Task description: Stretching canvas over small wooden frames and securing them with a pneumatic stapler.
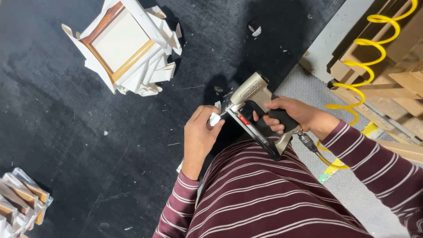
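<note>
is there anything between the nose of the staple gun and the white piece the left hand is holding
Nothing visible. The staple gun, gripped by the right hand, has its nose right against the white piece pinched in the left hand fingers. The exact contact spot is too small to tell.

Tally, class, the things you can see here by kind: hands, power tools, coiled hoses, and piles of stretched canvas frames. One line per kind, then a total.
Hands: 2, the left hand and the right hand
Staple gun: 1
Yellow coiled hose: 1
Piles of canvas frames: 2, the top pile and the bottom-left pile
Total: 6
</note>
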